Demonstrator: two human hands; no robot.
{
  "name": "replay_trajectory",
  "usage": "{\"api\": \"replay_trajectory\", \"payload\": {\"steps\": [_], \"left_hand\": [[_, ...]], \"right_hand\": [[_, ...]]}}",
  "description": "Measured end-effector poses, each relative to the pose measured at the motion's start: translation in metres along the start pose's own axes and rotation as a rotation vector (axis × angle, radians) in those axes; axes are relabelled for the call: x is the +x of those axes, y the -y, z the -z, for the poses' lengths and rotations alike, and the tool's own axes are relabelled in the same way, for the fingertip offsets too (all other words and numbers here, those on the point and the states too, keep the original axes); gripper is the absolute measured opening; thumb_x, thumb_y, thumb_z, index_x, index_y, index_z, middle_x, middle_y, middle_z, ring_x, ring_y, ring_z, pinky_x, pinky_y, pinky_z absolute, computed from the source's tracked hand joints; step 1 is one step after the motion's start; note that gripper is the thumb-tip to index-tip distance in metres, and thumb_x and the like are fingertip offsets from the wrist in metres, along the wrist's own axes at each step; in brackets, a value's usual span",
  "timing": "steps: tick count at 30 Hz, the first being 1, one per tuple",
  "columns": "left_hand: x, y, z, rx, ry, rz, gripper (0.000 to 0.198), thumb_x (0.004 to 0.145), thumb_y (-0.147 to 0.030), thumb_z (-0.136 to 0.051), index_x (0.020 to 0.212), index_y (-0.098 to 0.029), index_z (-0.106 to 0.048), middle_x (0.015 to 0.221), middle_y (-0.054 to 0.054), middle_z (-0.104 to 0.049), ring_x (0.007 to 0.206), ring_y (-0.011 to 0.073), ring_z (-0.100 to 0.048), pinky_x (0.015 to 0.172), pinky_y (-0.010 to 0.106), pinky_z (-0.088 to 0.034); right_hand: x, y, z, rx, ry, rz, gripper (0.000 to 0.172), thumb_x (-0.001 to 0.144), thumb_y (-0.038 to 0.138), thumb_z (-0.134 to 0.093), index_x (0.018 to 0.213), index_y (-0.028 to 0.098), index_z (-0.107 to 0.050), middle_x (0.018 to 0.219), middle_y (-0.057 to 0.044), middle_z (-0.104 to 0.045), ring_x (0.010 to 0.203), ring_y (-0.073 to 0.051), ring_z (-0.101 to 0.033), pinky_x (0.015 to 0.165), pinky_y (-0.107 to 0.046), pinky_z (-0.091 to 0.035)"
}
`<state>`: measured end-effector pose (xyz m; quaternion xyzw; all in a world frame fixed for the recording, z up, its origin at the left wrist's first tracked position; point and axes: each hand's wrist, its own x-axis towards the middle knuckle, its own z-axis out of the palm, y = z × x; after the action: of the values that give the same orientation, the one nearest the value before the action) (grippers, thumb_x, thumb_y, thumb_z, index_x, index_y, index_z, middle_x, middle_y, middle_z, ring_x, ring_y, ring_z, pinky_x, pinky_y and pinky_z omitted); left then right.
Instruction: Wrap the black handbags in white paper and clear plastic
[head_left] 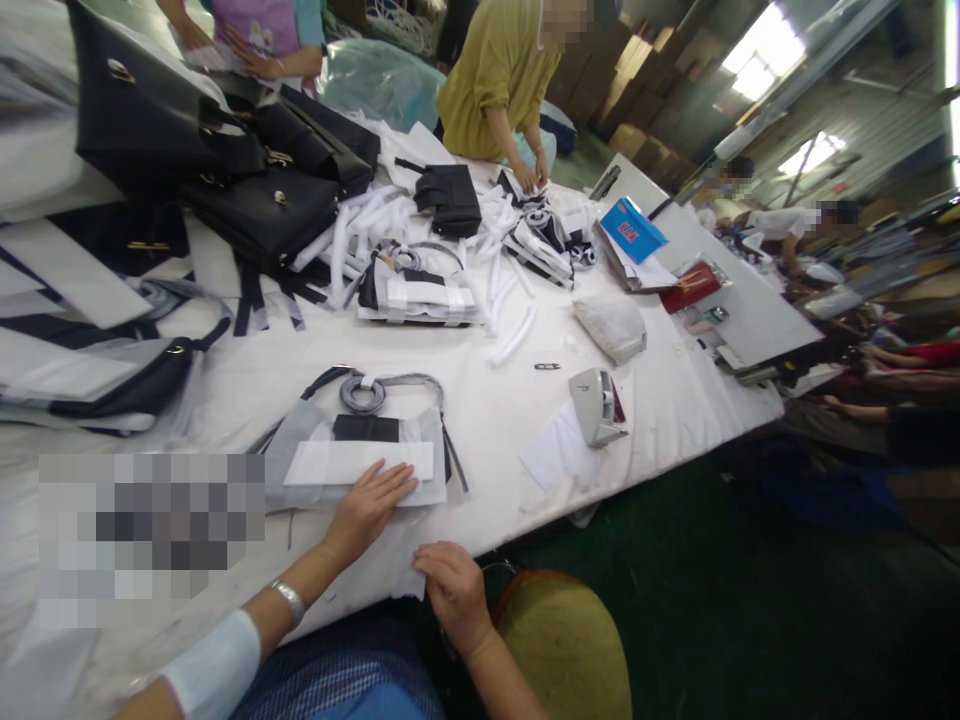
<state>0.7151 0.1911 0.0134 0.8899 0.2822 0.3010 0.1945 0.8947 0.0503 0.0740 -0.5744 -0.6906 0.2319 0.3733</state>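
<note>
My left hand point(369, 503) lies flat, fingers stretched out, on the lower edge of a white paper strip point(330, 463). That strip rests across a handbag point(281, 470) wrapped in pale translucent sheeting. A coiled, wrapped strap point(362, 393) and a small black piece point(365, 428) lie on the bag's upper part. At the table's front edge, my right hand point(456, 592) is closed, thumb and fingers pinched together. A bit of whitish material shows below its fingertips; I cannot make out what it is.
A grey tape dispenser point(592, 405) stands on white paper, right of the bag. Small snips point(547, 366) lie behind it. Another wrapped bag point(420, 295), white foam tubes point(514, 335) and black bags point(262, 215) are farther back. Two people work across the white table point(495, 440).
</note>
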Motion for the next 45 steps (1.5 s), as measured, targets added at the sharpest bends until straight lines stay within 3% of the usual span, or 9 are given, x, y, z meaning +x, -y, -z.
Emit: {"api": "replay_trajectory", "payload": {"steps": [7, 13, 21, 26, 35, 41, 45], "left_hand": [[-0.004, 0.006, 0.002, -0.042, -0.070, -0.052, 0.042, 0.094, -0.008, -0.050, 0.134, -0.019, -0.054, 0.127, 0.010, -0.068, 0.122, 0.0204, -0.061, 0.107, 0.047, -0.046], [-0.007, 0.006, 0.001, -0.061, -0.057, -0.110, 0.035, 0.096, -0.009, -0.050, 0.128, -0.021, -0.059, 0.121, 0.006, -0.071, 0.120, 0.0166, -0.062, 0.108, 0.041, -0.046], [-0.014, 0.007, -0.008, 0.017, -0.026, -0.151, 0.033, 0.101, -0.013, -0.042, 0.129, -0.019, -0.059, 0.125, 0.007, -0.069, 0.124, 0.0181, -0.059, 0.113, 0.046, -0.040], [-0.020, -0.002, -0.013, 0.074, -0.064, -0.089, 0.028, 0.102, -0.019, -0.042, 0.120, -0.019, -0.063, 0.120, 0.007, -0.070, 0.119, 0.0202, -0.060, 0.108, 0.047, -0.045], [-0.031, -0.026, -0.021, 0.169, -0.085, 0.123, 0.031, 0.094, -0.006, -0.045, 0.109, -0.019, -0.069, 0.121, 0.010, -0.065, 0.117, 0.0273, -0.057, 0.103, 0.052, -0.049], [-0.027, -0.037, -0.008, 0.129, -0.037, 0.193, 0.042, 0.089, 0.000, -0.046, 0.126, -0.014, -0.061, 0.122, 0.010, -0.068, 0.115, 0.0291, -0.055, 0.101, 0.051, -0.049], [-0.025, -0.039, -0.001, 0.084, 0.002, 0.221, 0.048, 0.089, 0.000, -0.044, 0.132, -0.015, -0.056, 0.124, 0.009, -0.067, 0.117, 0.0267, -0.054, 0.104, 0.048, -0.047]], "right_hand": [[-0.002, -0.002, -0.001, 0.011, 0.005, 0.014, 0.029, 0.093, 0.009, -0.051, 0.105, 0.026, -0.072, 0.101, -0.004, -0.077, 0.099, -0.018, -0.071, 0.092, -0.037, -0.056], [0.003, -0.003, 0.000, 0.005, 0.006, 0.052, 0.027, 0.095, 0.012, -0.054, 0.107, 0.026, -0.072, 0.103, -0.003, -0.077, 0.101, -0.018, -0.071, 0.094, -0.037, -0.055], [0.041, -0.003, 0.009, -0.043, -0.097, 0.144, 0.030, 0.093, 0.008, -0.054, 0.110, 0.025, -0.072, 0.105, -0.007, -0.075, 0.102, -0.018, -0.069, 0.090, -0.035, -0.057], [0.072, -0.014, 0.006, -0.076, -0.105, 0.170, 0.029, 0.094, 0.010, -0.054, 0.107, 0.025, -0.074, 0.104, -0.008, -0.074, 0.100, -0.019, -0.068, 0.089, -0.035, -0.057], [0.114, -0.035, -0.011, -0.066, -0.015, -0.046, 0.022, 0.096, 0.020, -0.054, 0.100, 0.024, -0.075, 0.095, -0.005, -0.074, 0.088, -0.017, -0.070, 0.081, -0.027, -0.055], [0.128, -0.045, -0.023, -0.079, -0.029, -0.234, 0.019, 0.092, 0.022, -0.059, 0.080, 0.020, -0.074, 0.083, -0.005, -0.071, 0.080, -0.018, -0.067, 0.077, -0.027, -0.053], [0.134, -0.049, -0.029, -0.068, 0.001, -0.324, 0.015, 0.091, 0.023, -0.060, 0.086, 0.021, -0.074, 0.089, -0.004, -0.074, 0.085, -0.018, -0.068, 0.082, -0.028, -0.052]]}}
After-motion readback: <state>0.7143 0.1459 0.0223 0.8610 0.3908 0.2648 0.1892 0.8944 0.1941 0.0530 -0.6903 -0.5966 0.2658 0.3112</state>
